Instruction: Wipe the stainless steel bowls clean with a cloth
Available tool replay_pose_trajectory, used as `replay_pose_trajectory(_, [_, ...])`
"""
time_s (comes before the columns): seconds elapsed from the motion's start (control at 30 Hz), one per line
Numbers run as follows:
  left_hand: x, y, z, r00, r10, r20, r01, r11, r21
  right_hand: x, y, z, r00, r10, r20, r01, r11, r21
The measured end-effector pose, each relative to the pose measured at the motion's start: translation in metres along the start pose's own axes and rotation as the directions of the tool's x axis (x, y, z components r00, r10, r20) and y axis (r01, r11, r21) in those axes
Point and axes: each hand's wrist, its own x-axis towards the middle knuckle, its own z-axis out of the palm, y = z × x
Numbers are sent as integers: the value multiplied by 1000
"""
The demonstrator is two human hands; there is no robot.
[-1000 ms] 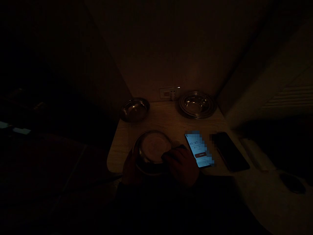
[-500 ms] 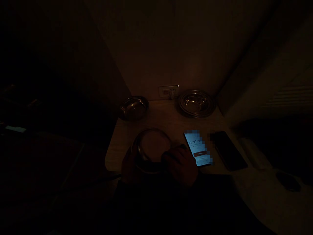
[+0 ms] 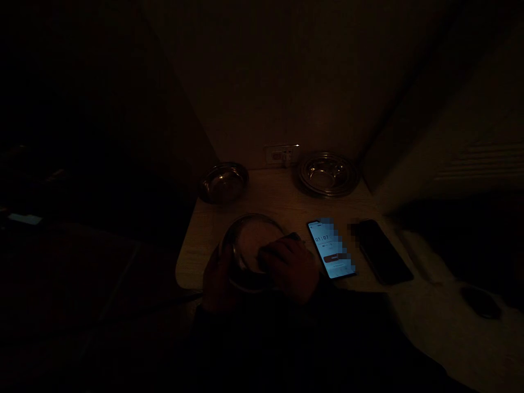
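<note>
The scene is very dark. A round metal bowl (image 3: 249, 237) with pale contents sits at the near edge of a small wooden table (image 3: 282, 204). My left hand (image 3: 215, 278) curls around the bowl's left side and grips it. My right hand (image 3: 289, 267) lies over the bowl's right rim with its fingers bent; whether it holds anything is hidden in the dark. A lit phone (image 3: 331, 250) lies just right of that hand.
A second, dark phone (image 3: 382, 251) lies right of the lit one. Two empty steel dishes stand at the back: a small one (image 3: 223, 182) on the left, a wider plate (image 3: 327, 173) on the right. A wall socket (image 3: 280, 155) sits between them.
My right hand has shifted left, further over the bowl's rim and away from the lit phone. The left hand and bowl have stayed put.
</note>
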Motion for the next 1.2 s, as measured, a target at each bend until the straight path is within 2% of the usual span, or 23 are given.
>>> replay_pose_trajectory(0.1, [0,0,-5,1000,0,-24,1,999,42,13,-9,8,1000,-4,3,4,1000,0])
replay_pose_trajectory(0.2, [-2,3,-7,999,36,-8,-35,997,75,9,-12,4,999,-6,39,6,1000,20])
replay_pose_trajectory(0.33, [-5,5,1,998,-52,40,52,999,-1,1,-3,-5,998,1,61,-3,1000,25])
replay_pose_trajectory(0.4, [-4,5,5,998,-61,34,61,998,2,5,2,-6,997,33,65,-33,999,-2])
replay_pose_trajectory(0.53, [-2,4,1,998,-60,24,61,997,-46,9,0,-2,996,77,50,-74,996,-46])
replay_pose_trajectory(0.67, [-2,5,-5,998,-36,57,37,999,-25,2,-6,-3,998,41,54,-42,999,21])
replay_pose_trajectory(0.87, [-4,10,1,998,-44,50,46,998,-42,11,-1,0,989,124,81,-120,992,-45])
replay_pose_trajectory(1.07, [-7,16,4,997,-71,25,72,995,-67,5,-7,-1,998,48,37,-49,998,25])
replay_pose_trajectory(1.2, [-8,17,7,999,-47,29,49,994,-101,10,-3,-1,992,118,39,-117,993,-35])
